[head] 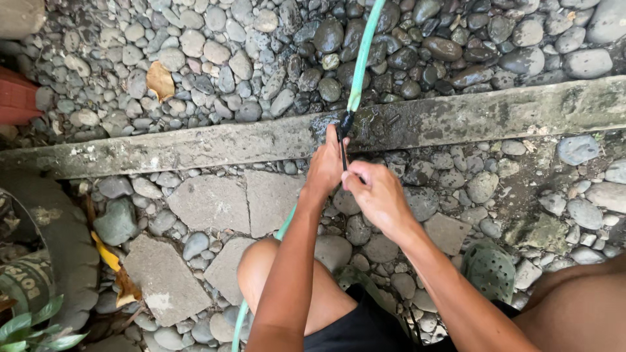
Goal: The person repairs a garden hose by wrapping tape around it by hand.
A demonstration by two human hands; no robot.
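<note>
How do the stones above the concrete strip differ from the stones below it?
The stones above the concrete strip are rounded pebbles packed close; those below include flat, angular slabs among pebbles. To the right of the green hose, the upper stones look dark and wet; the lower ones look mostly pale and dry. Both are grey.

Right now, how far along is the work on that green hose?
A black wrap already covers part of the green hose by the concrete curb. In hand: left hand steadies the hose, right hand pulls a black strip. Left: its loose end isn't yet wound on.
</note>
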